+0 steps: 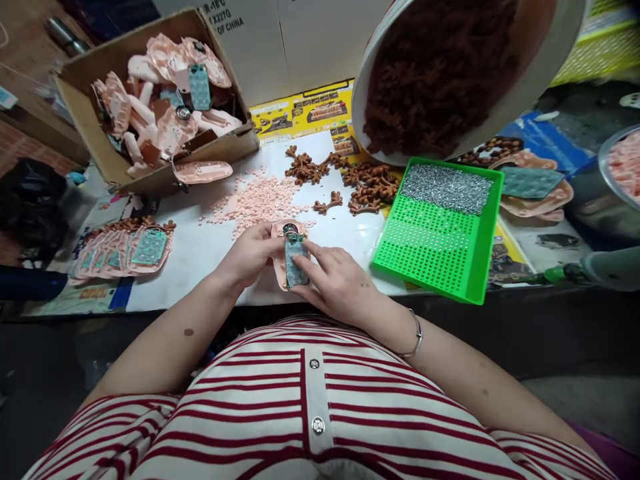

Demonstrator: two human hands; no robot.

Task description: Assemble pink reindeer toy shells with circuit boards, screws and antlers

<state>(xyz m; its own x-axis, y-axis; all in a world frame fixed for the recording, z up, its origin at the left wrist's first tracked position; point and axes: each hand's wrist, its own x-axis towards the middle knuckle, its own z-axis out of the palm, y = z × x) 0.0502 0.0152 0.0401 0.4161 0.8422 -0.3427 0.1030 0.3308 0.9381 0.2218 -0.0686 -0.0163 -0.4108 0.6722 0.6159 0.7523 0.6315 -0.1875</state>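
In the middle, just over the table's front edge, my left hand is closed on the left side of a pink plastic shell. A grey-green board lies on the shell, with a round black part and thin wires at its top. My right hand pinches the board from the right, its fingers resting on the board's face and edge. Small pink pieces are scattered just beyond my hands. Brown bone-shaped plastic parts lie in a loose heap farther right.
A cardboard box of pink shells stands at back left. Stacked shells with boards lie left. A green perforated tray holds silver screws. Behind it, a large white bucket tilts, full of brown parts. A screwdriver-like tool is far right.
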